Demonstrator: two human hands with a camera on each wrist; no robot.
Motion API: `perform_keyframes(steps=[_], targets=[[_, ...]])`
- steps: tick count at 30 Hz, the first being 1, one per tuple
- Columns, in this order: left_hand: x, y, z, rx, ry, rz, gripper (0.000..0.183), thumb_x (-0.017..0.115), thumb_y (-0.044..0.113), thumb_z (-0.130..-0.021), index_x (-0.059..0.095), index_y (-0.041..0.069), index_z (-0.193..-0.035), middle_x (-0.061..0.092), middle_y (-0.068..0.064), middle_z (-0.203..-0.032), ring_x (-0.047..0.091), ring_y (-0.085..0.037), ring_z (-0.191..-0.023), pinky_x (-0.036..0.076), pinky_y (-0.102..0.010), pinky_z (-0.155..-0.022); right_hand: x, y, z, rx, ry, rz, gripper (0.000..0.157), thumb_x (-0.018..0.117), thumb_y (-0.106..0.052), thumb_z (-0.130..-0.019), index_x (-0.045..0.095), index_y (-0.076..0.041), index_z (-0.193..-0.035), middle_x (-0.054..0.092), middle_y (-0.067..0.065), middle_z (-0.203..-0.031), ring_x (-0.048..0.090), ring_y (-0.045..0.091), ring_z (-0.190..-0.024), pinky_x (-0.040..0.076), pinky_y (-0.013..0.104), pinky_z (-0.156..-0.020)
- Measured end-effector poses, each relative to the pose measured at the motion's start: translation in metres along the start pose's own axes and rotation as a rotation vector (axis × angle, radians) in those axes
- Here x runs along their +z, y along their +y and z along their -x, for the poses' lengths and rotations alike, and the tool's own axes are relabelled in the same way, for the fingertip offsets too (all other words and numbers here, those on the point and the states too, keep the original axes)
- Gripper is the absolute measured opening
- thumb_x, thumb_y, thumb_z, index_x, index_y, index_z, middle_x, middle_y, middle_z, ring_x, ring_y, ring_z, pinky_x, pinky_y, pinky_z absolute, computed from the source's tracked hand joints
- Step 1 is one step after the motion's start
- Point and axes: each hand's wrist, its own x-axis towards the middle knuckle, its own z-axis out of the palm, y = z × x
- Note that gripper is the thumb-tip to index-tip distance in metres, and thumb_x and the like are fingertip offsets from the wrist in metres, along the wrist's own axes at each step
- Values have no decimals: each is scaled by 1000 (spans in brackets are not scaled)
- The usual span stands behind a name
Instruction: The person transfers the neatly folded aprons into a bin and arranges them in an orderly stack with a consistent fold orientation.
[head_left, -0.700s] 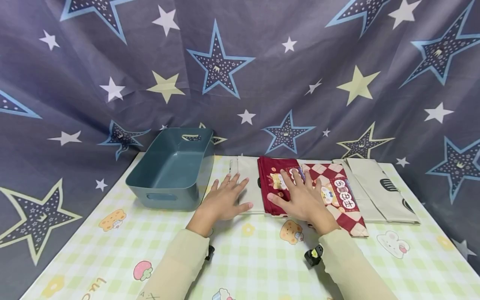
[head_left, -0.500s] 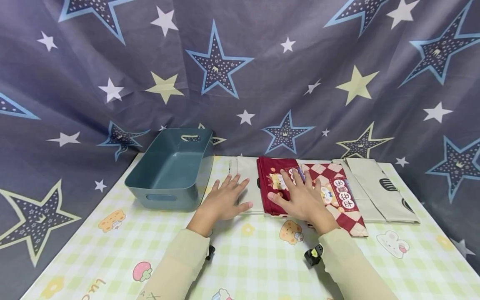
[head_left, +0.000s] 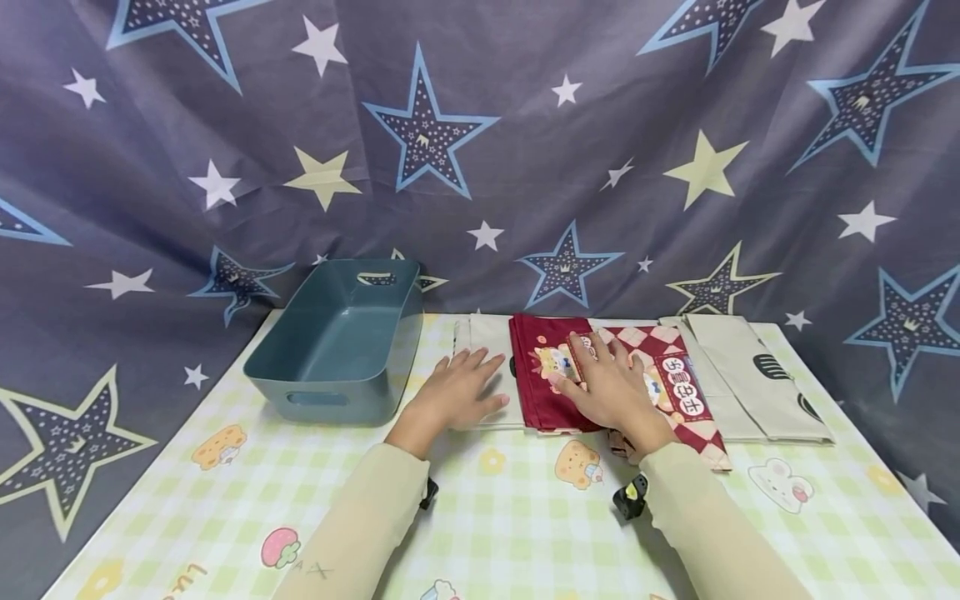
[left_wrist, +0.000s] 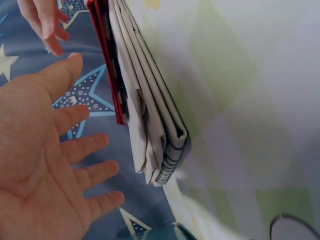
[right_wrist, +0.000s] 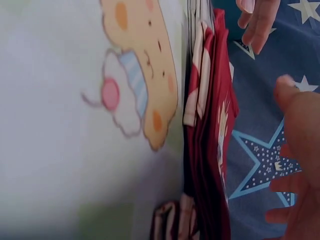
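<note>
My left hand (head_left: 453, 392) hovers with fingers spread over the left end of a row of folded cloths, above a cream cloth (head_left: 491, 333). In the left wrist view, the folded layers of that cream cloth (left_wrist: 142, 100) lie beside the palm, apart from it. My right hand (head_left: 611, 392) is held over the folded dark red cloth (head_left: 543, 408) and the red-and-cream checked cloth (head_left: 705, 425), both printed with cartoon animals. A gap shows between the right fingers and the red cloth (right_wrist: 220, 100) in the right wrist view. Neither hand holds anything.
A blue-grey plastic basket (head_left: 258, 379) with handle slots stands on the left. Another cream cloth with black prints (head_left: 738, 375) lies folded at the right end of the row. The green checked tablecloth (head_left: 487, 517) covers the table, and a starry curtain (head_left: 480, 150) hangs behind.
The head view has shifted slightly, so the scene sits a little further left. Both hands have moved slightly to the right over the cloths, which lie where they were.
</note>
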Motion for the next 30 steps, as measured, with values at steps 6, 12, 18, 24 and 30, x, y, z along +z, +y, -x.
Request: perform_keyframes(steps=[6, 12, 18, 24, 30], targets=[[5, 1, -12, -15, 20, 20, 68, 56, 52, -102, 38, 21, -160, 42, -11, -159, 38, -36, -144, 30, -55, -118, -2, 12, -5, 34, -10, -6, 78, 57, -48, -102, 28, -9, -162, 29, 26, -162, 31, 56, -142, 24, 77, -110], [7, 5, -22, -10, 45, 75, 65, 59, 47, -102, 42, 17, -158, 47, -12, -154, 43, -36, -136, 34, -54, -114, -2, 29, -12, 32, 19, -41, 72, 62, -31, -102, 29, -4, -160, 39, 31, -154, 41, 57, -135, 33, 73, -108], [6, 11, -30, -13, 51, 218, 66, 60, 40, -102, 40, 11, -158, 46, -17, -153, 44, -40, -138, 37, -53, -115, -3, 46, -18, 36, 36, -127, 67, 64, -15, -99, 33, 5, -156, 49, 36, -140, 49, 55, -128, 39, 65, -108], [7, 16, -39, -55, 83, 295, 64, 64, 33, -101, 43, 4, -154, 52, -21, -145, 51, -37, -133, 40, -48, -114, -4, 57, -24, 74, 14, -249, 57, 62, -10, -100, 42, 9, -150, 55, 34, -138, 53, 47, -128, 41, 60, -108], [13, 18, -48, -133, 129, 405, 57, 66, 27, -100, 50, 0, -148, 64, -19, -132, 60, -29, -123, 46, -44, -108, -2, 65, -28, 124, -11, -312, 45, 58, -11, -102, 53, 9, -142, 62, 29, -132, 61, 38, -113, 48, 54, -99]])
